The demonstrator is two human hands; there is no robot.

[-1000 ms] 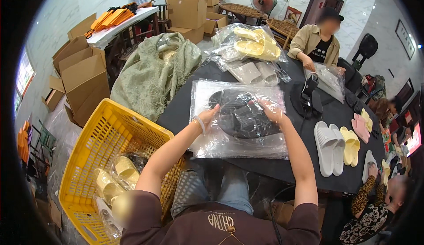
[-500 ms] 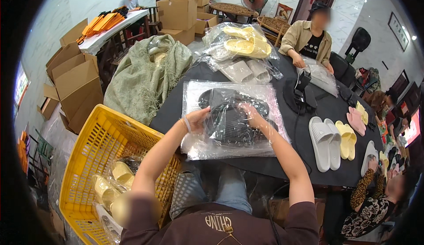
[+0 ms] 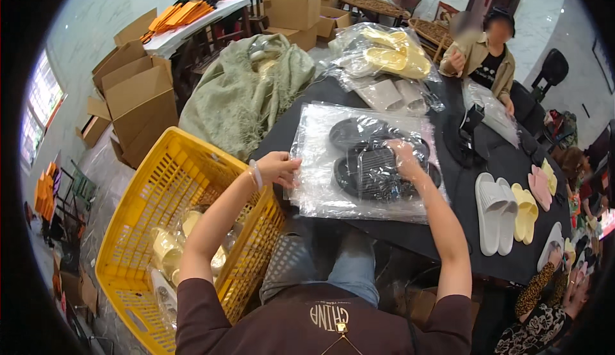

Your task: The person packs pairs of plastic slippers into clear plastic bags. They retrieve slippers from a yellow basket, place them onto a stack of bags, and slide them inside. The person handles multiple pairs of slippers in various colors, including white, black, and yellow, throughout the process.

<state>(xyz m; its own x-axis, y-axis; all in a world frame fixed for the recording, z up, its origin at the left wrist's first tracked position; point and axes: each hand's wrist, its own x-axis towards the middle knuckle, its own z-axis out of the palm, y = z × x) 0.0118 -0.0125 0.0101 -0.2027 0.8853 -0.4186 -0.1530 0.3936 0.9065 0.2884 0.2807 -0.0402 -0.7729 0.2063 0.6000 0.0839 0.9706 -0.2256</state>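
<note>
A pair of black slippers (image 3: 362,172) lies in a clear plastic bag (image 3: 312,195) on top of a stack of similar clear bags, at the near edge of the black table. My left hand (image 3: 280,169) is closed, pinching the left edge of the bag between thumb and fingers. Over the slippers' right part is my right hand (image 3: 405,159), its fingers curled on the near slipper. Glare on the plastic hides whether this hand is inside the bag or on top of it.
A yellow crate (image 3: 182,156) with bagged slippers stands at my left, beside a green sack (image 3: 246,92). Bagged yellow slippers (image 3: 398,54) are piled at the back. Grey slippers (image 3: 494,214) and other pairs line the table's right side. Co-workers sit across and at right.
My left hand has moved from the slippers out to the bag's left edge. The black slippers now lie flatter. The whole view has shifted, and the co-worker across has raised a hand.
</note>
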